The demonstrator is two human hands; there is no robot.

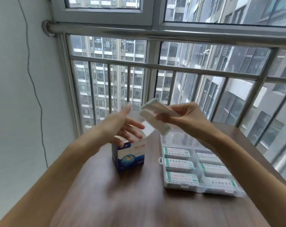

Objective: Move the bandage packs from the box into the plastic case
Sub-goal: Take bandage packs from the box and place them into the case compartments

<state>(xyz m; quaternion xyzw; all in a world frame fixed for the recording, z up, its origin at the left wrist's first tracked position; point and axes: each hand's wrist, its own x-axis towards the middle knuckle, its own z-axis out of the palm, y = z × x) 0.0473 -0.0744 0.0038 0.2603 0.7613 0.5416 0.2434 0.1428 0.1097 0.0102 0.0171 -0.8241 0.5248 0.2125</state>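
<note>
Your right hand [185, 118] pinched a bandage pack [155, 118] above the plastic case [199, 169], whose compartments already looked nearly full. Your left hand [122, 126] hovered, fingers spread, over the open box [129, 157]; its contents were hidden.

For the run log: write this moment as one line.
right hand: holds bandage packs above table | left hand: open over box | plastic case: open, packs in compartments
</note>
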